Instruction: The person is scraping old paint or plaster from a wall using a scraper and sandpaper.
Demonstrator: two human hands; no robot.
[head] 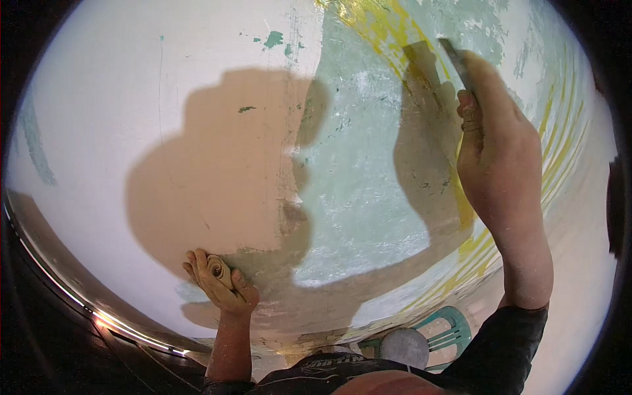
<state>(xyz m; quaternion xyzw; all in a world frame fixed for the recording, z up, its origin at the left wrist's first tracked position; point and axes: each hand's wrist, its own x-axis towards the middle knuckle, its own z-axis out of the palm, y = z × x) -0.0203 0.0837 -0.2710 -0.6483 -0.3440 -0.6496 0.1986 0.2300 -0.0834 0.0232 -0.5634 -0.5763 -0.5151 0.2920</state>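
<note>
My left hand, low and left of centre, is closed around a rolled-up tan sheet, perhaps sandpaper, near the painted wall. Raised at the right, my right hand grips a thin flat blade tool, likely a scraper or putty knife, its edge close to the wall. The wall has white areas, a pale green patch and yellow streaks. Shadows of my head and arms fall across it. Whether the blade touches the surface cannot be told.
Below, behind my right arm's side, stands a green plastic chair with a round grey object beside or on it. A bright light strip runs along the lower left edge. A dark object is at the far right.
</note>
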